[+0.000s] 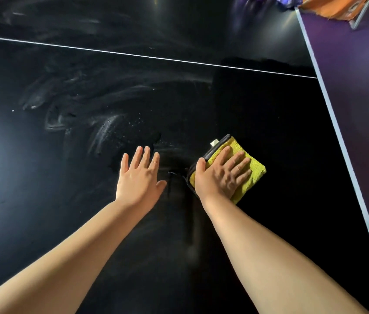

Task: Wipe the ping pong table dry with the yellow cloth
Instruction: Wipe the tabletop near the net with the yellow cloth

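The right hand [221, 175] presses flat, fingers straight, on the folded yellow microfibre cloth [252, 172] on the wet black counter [65, 177]; the left hand [139, 175] is spread open beside it.

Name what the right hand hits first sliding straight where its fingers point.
Only bare ping pong table, then its white side edge; the right hand, pressing the yellow cloth, seems unobstructed.

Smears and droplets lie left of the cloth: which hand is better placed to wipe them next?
Right. The right hand lies flat on the folded yellow microfibre cloth; the left hand has fingers spread, holding nothing, above the black ping pong table.
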